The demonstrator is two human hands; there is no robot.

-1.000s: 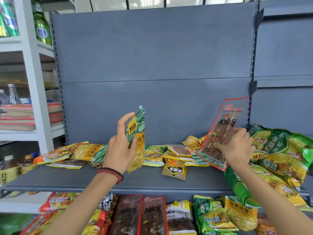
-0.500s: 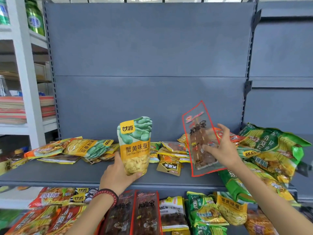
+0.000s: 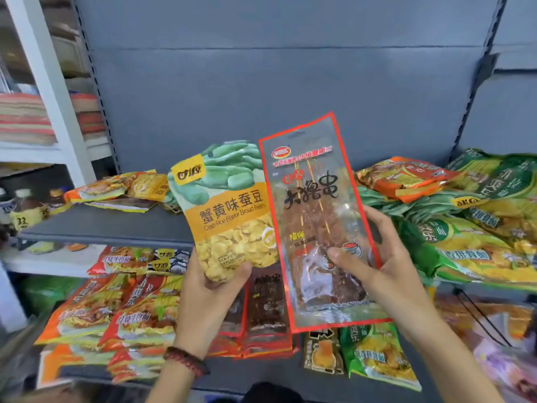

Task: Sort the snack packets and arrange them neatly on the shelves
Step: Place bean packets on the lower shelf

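My left hand (image 3: 209, 298) grips the bottom of a yellow and green broad bean packet (image 3: 226, 210), held upright facing me. My right hand (image 3: 386, 266) holds a long clear red-edged skewer snack packet (image 3: 313, 216) by its lower half, thumb on the front. The two packets touch side by side in front of the grey upper shelf (image 3: 110, 225). Loose packets lie on that shelf: orange and yellow ones (image 3: 116, 187) at the left, green and yellow noodle bags (image 3: 470, 242) piled at the right with an orange packet (image 3: 406, 175) on top.
The lower shelf (image 3: 255, 376) holds orange noodle packets (image 3: 116, 312) at the left, dark red skewer packets (image 3: 261, 312) in the middle and green packets (image 3: 374, 353) at the right. A white rack (image 3: 49, 91) with bottles (image 3: 26, 205) stands at the left.
Both hands have drawn the packets back toward me and together. The skewer packet now stands upright beside the bean packet. The view has tilted down toward the lower shelf.
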